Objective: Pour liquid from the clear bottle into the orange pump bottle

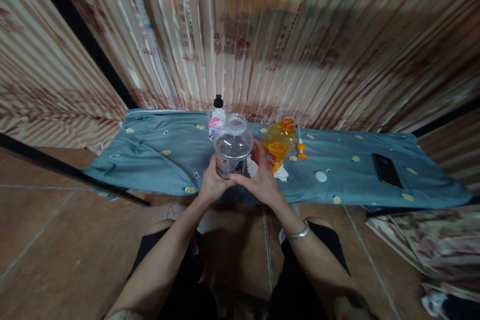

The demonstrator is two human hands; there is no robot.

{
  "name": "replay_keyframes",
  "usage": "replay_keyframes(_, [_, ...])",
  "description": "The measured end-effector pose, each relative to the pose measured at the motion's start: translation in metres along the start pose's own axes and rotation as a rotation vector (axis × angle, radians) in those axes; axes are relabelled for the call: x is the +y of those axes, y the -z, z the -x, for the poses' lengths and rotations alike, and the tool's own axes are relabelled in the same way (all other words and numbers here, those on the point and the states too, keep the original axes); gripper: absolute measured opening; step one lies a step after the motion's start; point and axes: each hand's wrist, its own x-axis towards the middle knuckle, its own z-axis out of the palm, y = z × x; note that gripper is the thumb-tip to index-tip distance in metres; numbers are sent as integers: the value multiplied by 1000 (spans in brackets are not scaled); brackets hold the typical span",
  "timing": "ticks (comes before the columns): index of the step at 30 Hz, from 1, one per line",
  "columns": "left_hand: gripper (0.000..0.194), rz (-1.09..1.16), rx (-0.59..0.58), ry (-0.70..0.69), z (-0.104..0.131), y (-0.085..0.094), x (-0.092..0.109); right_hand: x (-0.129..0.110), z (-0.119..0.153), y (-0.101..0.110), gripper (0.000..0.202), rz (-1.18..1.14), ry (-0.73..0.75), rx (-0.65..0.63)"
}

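Note:
A clear plastic bottle (235, 145) with a wide, capless mouth is held upright between my two hands, over the front half of the covered surface. My left hand (214, 182) wraps its lower left side. My right hand (262, 175) curves round its right side, the thumb across the front near the base. Just behind it on the left stands a bottle with a black cap (216, 120) and a pink label. To the right is an open bottle of orange-yellow liquid (279, 144). White crumpled tissue (281, 173) lies by that bottle's base.
An orange pump head (301, 148) with a clear tube, a white round cap (321, 176) and a black phone (387, 170) lie on the blue-grey cloth (345, 160). Striped curtains (240, 35) hang behind, with dark poles (86, 45) at the sides. Tiled floor (41, 225) shows below.

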Motion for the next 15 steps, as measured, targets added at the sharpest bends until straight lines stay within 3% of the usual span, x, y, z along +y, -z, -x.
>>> replay_keyframes(2, [99, 23, -25, -18, 2, -2, 3, -6, -12, -12, 130, -62, -1, -11])
replay_keyframes(7, [102, 69, -73, -25, 7, 1, 5, -17, -19, -26, 95, -125, -94, 106])
replay_keyframes(11, [128, 264, -54, 19, 3, 6, 2, -33, -21, -19, 90, -183, -51, 137])
replay_keyframes(13, [124, 392, -56, 69, 0, 8, 2, -43, -24, -13, 87, -195, -32, 139])
replay_keyframes(15, [108, 451, -93, 115, 0, 9, 5, -53, -27, -7, 80, -219, -34, 129])
